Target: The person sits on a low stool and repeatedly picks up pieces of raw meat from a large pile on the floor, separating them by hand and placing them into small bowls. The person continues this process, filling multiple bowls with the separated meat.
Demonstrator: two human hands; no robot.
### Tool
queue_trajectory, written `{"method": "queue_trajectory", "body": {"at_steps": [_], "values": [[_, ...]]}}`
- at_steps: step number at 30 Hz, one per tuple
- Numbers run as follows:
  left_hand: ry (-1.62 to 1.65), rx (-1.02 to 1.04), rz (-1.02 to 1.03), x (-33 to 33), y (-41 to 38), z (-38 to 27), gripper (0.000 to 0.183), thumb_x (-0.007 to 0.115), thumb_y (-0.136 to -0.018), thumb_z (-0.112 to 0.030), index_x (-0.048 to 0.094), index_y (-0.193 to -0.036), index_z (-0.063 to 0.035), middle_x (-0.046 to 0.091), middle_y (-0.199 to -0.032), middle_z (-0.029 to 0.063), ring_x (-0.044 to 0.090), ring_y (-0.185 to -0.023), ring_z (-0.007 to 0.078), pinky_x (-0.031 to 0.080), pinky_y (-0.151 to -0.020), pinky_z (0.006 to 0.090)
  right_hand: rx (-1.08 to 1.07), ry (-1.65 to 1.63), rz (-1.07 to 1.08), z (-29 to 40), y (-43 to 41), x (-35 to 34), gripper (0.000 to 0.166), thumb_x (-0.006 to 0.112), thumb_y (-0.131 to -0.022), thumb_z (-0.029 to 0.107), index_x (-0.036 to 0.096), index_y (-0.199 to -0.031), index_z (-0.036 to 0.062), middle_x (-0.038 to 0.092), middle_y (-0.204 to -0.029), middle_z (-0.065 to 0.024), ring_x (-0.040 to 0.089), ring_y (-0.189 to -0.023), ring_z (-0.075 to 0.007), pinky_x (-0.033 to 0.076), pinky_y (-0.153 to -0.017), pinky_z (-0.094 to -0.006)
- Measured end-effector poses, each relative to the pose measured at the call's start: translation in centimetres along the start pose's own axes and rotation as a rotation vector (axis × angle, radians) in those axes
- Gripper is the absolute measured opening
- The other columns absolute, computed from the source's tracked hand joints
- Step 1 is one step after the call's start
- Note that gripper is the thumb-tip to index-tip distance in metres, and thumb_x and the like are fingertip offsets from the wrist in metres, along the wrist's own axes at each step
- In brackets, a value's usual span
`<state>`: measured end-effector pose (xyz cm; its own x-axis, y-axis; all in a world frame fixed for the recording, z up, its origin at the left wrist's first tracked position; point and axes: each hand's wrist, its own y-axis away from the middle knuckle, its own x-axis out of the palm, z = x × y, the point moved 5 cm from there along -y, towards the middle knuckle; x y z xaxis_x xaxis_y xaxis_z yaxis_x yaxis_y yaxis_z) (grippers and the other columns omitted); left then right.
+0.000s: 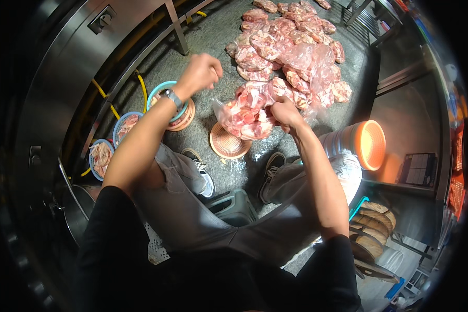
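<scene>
My right hand (285,113) grips the right side of a clear plastic bag of raw meat pieces (249,117), held up over the floor. Beneath it, partly covered, an orange plastic basket (229,143) stands between my shoes. My left hand (203,72), with a watch at the wrist, is raised to the upper left of the bag, apart from it. Its fingers are curled and slightly blurred, and I cannot tell whether they hold anything. A large heap of bagged raw meat (292,43) lies on the floor beyond the bag.
Left of me stand a turquoise-rimmed basket (153,92) and blue baskets of meat (101,158), near yellow hoses (142,89) and a steel counter (82,43). To the right are nested plastic baskets (368,145), round wooden boards (374,226) and a steel rack (360,19).
</scene>
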<state>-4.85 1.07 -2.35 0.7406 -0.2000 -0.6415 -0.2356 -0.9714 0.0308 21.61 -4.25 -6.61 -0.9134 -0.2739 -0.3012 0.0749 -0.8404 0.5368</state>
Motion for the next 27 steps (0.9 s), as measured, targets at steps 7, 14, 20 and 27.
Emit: {"method": "queue_trajectory", "body": {"at_steps": [7,14,20,27], "values": [[0.049,-0.138,0.565,8.3,3.4,2.7,0.072,0.072,-0.089,-0.022,0.040,-0.150,-0.0009,0.068,-0.123,0.0215,0.070,-0.101,0.0214,0.058,-0.064,0.0318,0.066,0.078,0.118,-1.9,-0.4,2.0,0.027,0.046,-0.092,0.009,0.071,-0.098,0.0002,0.063,-0.066,-0.0066,0.041,-0.037,-0.0125,0.025,-0.031,-0.0326],[-0.216,0.149,0.493,10.8,3.0,1.3,0.087,0.063,-0.084,-0.026,0.023,-0.158,-0.0017,0.065,-0.108,0.0295,0.067,-0.084,0.0443,0.057,-0.080,0.0476,0.068,0.207,0.095,-1.6,-0.7,2.2,0.027,0.052,-0.088,0.011,0.071,-0.101,-0.0028,0.068,-0.075,-0.0096,0.058,-0.052,-0.0155,0.042,-0.043,-0.0333],[-0.521,0.360,0.218,9.8,1.2,0.3,0.076,0.057,-0.091,-0.017,0.025,-0.160,-0.0189,0.064,-0.126,0.0263,0.072,-0.087,0.0401,0.064,-0.084,0.0464,-0.149,0.181,0.071,-2.3,-4.6,2.8,0.035,0.051,-0.084,0.005,0.069,-0.112,-0.0069,0.073,-0.087,-0.0135,0.069,-0.078,-0.0193,0.055,-0.070,-0.0347],[-0.230,0.534,0.107,7.5,-0.8,-0.4,0.037,0.049,-0.088,-0.006,0.069,-0.119,-0.0026,0.064,-0.079,0.0287,0.067,-0.073,0.0438,0.055,-0.073,0.0495,-0.172,-0.004,0.074,-2.6,-5.0,3.4,0.037,0.051,-0.086,0.001,0.074,-0.114,-0.0002,0.073,-0.077,-0.0121,0.069,-0.065,-0.0173,0.055,-0.063,-0.0343]]}}
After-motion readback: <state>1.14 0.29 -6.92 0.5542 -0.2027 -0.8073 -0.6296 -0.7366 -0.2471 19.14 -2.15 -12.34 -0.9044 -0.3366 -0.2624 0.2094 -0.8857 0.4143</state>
